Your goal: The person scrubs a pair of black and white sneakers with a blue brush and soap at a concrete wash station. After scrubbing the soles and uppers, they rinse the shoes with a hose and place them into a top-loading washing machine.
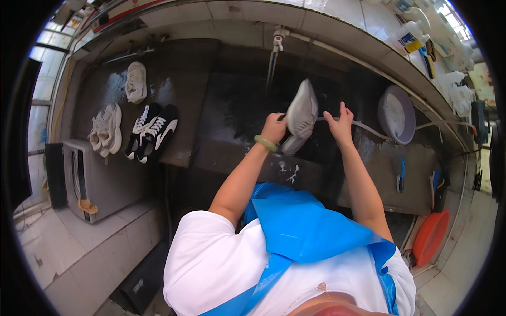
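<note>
A wet-looking pale grey shoe (302, 112) is held up over the dark sink (237, 94), with my left hand (274, 128) closed on its left side. A green bangle circles that wrist. To the right of the shoe is my right hand (340, 123), its thumb and fingers spread and nothing plainly gripped. A thin pale hose (365, 127) runs behind that hand; whether the two touch is not clear. Beyond the shoe, a wall tap (278, 41) has a tube or stream hanging below it. White foam (291, 173) spots the sink's near edge.
Left, on a dark slab (185, 138), are white sneakers (106, 128), a single white shoe (136, 82) and black-and-white sneakers (156, 132). Right are a grey basin (407, 118), a blue-handled brush (401, 175) and an orange basin (431, 239). Bottles (411, 33) line the ledge.
</note>
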Available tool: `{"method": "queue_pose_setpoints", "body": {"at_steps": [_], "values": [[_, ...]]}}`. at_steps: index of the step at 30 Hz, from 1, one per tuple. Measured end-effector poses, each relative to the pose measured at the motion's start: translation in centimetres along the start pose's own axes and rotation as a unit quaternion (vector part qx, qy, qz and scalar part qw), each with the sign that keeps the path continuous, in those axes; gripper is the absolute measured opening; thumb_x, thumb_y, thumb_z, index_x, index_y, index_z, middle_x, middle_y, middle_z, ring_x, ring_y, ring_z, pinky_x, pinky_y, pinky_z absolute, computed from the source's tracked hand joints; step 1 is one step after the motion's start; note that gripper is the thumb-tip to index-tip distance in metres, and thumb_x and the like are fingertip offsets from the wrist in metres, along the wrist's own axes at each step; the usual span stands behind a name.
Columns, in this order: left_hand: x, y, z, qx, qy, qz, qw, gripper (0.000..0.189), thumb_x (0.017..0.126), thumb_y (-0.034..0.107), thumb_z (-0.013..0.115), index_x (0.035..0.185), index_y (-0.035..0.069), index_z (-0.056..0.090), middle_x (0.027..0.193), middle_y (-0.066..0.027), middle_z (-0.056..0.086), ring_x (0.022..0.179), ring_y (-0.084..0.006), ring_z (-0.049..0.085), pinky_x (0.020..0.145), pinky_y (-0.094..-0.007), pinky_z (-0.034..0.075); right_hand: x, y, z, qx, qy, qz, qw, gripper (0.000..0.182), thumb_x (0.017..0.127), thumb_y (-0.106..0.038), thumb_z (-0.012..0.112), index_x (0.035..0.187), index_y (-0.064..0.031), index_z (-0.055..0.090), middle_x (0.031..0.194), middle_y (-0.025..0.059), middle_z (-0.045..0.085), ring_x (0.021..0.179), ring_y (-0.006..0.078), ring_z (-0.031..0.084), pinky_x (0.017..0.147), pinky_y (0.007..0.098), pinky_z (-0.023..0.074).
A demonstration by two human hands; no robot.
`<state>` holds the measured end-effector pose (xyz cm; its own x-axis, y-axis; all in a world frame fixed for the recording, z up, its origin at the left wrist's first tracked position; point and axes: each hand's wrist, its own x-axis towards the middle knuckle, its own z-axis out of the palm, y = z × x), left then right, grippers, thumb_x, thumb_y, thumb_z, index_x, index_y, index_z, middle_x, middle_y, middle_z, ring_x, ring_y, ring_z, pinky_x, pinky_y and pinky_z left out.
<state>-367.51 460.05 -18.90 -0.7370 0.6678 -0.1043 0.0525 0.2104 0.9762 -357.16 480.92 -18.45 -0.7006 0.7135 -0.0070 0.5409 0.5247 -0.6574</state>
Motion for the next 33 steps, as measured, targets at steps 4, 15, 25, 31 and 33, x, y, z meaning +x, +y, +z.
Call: {"method": "queue_pose_setpoints", "body": {"at_steps": [4,15,25,31,33], "values": [[-3.8,-3.3,0.8,0.331,0.045,0.088,0.939,0.04,0.08,0.038,0.056,0.058,0.005,0.062,0.061,-0.0149,0.059,0.065,-0.0329,0.057,0.062,-0.0422,0.042,-2.1,-2.0,-3.0,0.124,-0.095,0.049,0.986,0.065,0.076,-0.03,0.068,0.13,-0.0027,0.043,0.128,0.017,0.036,0.11,0.0261,0.045,0.092,0.034,0.0397],[-20.2,-14.4,-2.3,0.605,0.06,0.015,0.794,0.037,0.073,0.046,0.064,0.078,0.01,0.072,0.09,-0.0083,0.06,0.1,-0.0255,0.048,0.092,-0.04,0.029,-9.2,-9.8,-7.2,0.278,-0.255,-0.103,0.92,0.032,0.083,-0.016,0.061,0.111,-0.0022,0.055,0.113,0.0086,0.051,0.1,0.0166,0.053,0.085,0.0288,0.0444],[-23.8,-7.4,-0.3,0.526,0.008,-0.2,0.827,0.053,0.064,0.052,0.069,0.101,0.014,0.066,0.13,-0.019,0.038,0.127,-0.0343,0.025,0.108,-0.0504,0.009,-18.5,-21.8,-20.8,0.6,-0.542,-0.43,0.402,0.04,0.089,-0.05,0.044,0.093,-0.0154,0.064,0.1,0.0167,0.052,0.085,0.0218,0.052,0.068,0.0306,0.0433],[-29.3,-9.1,1.6,0.501,0.192,-0.15,0.83,0.056,0.07,0.036,0.071,0.119,0.013,0.054,0.142,-0.0172,0.024,0.135,-0.0341,0.012,0.108,-0.0527,0.01,-23.2,-24.4,-20.6,0.725,-0.511,-0.406,0.223,0.046,0.088,-0.053,0.042,0.092,-0.0149,0.069,0.102,0.0197,0.054,0.089,0.0259,0.052,0.071,0.0323,0.0434],[-33.5,-8.7,1.1,0.446,0.229,-0.231,0.834,0.052,0.073,0.032,0.069,0.118,0.011,0.054,0.141,-0.0173,0.025,0.134,-0.0341,0.014,0.108,-0.0521,0.012,-24.5,-24.6,-21.7,0.677,-0.596,-0.363,0.232,0.048,0.09,-0.054,0.034,0.091,-0.0188,0.067,0.102,0.0171,0.054,0.087,0.0246,0.053,0.067,0.031,0.0431]]}}
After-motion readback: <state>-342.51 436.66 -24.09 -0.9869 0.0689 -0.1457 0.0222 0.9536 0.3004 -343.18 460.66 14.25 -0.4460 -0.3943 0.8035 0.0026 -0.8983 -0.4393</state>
